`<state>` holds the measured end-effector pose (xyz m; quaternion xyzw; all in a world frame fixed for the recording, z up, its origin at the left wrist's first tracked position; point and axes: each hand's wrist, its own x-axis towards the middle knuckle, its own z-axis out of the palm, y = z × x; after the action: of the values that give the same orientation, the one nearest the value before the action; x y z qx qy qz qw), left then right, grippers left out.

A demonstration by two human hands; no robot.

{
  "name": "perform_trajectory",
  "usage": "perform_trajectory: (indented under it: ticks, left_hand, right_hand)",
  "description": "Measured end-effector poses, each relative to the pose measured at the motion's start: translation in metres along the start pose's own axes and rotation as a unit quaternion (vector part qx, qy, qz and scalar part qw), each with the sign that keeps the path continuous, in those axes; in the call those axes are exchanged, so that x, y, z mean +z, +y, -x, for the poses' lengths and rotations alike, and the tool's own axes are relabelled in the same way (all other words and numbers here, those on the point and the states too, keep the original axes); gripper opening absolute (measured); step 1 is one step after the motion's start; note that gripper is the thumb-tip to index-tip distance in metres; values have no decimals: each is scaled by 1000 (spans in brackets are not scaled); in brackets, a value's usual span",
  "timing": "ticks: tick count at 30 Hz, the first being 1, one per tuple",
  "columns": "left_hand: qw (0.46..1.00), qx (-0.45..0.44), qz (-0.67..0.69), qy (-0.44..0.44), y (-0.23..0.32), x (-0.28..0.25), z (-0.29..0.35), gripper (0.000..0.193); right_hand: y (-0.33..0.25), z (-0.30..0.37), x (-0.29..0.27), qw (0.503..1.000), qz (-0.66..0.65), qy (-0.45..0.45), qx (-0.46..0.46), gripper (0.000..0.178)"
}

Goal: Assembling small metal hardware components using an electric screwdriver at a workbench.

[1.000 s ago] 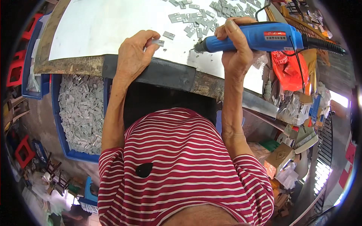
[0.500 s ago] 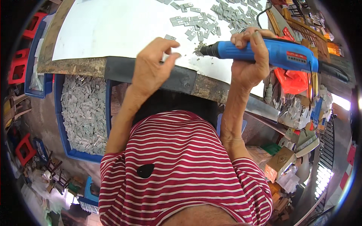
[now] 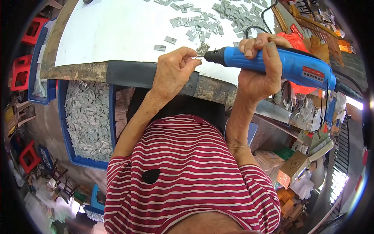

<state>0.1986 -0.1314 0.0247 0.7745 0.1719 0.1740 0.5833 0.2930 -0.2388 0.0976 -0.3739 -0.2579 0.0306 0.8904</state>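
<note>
My right hand [image 3: 260,64] wraps round a blue electric screwdriver [image 3: 286,64], its black nose pointing left. My left hand [image 3: 175,68] is closed in a pinch right at the screwdriver's tip; what its fingertips hold is too small to make out. Just beyond the tip lies a small heap of tiny screws [image 3: 203,48] on a white sheet [image 3: 117,35]. Two small grey metal pieces, one a flat rectangular block [image 3: 159,47], lie near my left hand. Farther back, many similar grey pieces [image 3: 237,15] with holes are scattered and piled.
Below the table's worn wooden edge [image 3: 214,89], on the left, a blue crate [image 3: 72,150] is full of grey metal pieces. Red stools [image 3: 19,76] stand at the far left. Cardboard boxes [image 3: 294,165] and plastic bags crowd the right. A black cord [image 3: 265,21] runs over the sheet.
My left hand has moved right to the screwdriver's tip, and its fingers have closed further. The screwdriver has shifted slightly. A grey block shows where my left hand was.
</note>
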Motion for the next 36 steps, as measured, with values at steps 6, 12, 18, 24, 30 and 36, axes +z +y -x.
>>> perform_trajectory:
  ticks: [6,12,18,24,30,36]
  left_hand:
    - [1000,13,12,-4,1,0,2,12]
    - [997,-18,75,-18,0,-1,4,13]
    - [988,-53,139,-51,-3,-4,6,12]
    - [984,-49,162,-62,-4,-7,7,11]
    - [968,-68,224,-85,-6,-10,6,11]
    - [965,-54,241,-90,-9,-12,6,14]
  right_hand:
    - [-7,4,-8,997,45,-51,20,19]
    - [-8,4,-5,1000,-5,-15,26,19]
    - [-7,4,-1,1000,-22,11,18,19]
    - [-9,4,-4,999,14,-23,29,17]
    - [-12,5,0,996,38,-65,48,17]
    - [-15,2,4,996,39,-74,35,17]
